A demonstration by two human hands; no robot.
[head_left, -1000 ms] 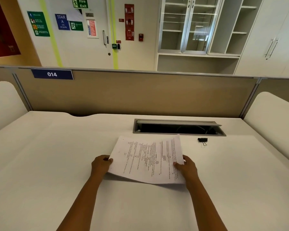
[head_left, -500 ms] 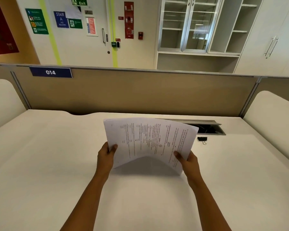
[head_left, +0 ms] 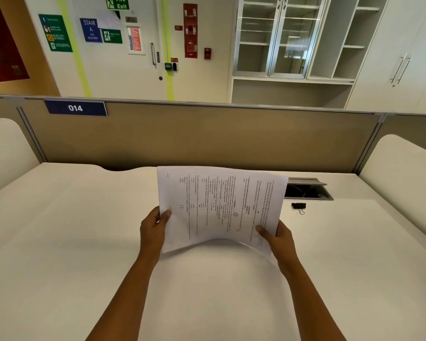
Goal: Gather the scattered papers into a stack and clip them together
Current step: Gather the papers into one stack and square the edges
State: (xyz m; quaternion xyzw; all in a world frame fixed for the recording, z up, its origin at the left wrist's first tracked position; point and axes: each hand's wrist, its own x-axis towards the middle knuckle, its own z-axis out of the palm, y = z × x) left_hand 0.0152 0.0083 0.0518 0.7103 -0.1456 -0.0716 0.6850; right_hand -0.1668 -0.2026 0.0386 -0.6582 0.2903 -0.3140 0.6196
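Observation:
A stack of white printed papers [head_left: 219, 205] stands tilted up above the white desk [head_left: 59, 242], its lower edge bowed upward in the middle. My left hand [head_left: 154, 230] grips the stack's lower left side, thumb on the front. My right hand [head_left: 277, 238] grips the lower right side the same way. A black binder clip [head_left: 298, 206] lies on the desk to the right of the papers, apart from both hands.
A metal cable hatch [head_left: 308, 190] is sunk in the desk behind the papers, partly hidden by them. A beige partition [head_left: 207, 136] closes the far edge. White rounded side panels [head_left: 403, 173] flank the desk.
The papers went from lying low over the desk to being raised and tipped upright. Both hands rose with them and shifted slightly right.

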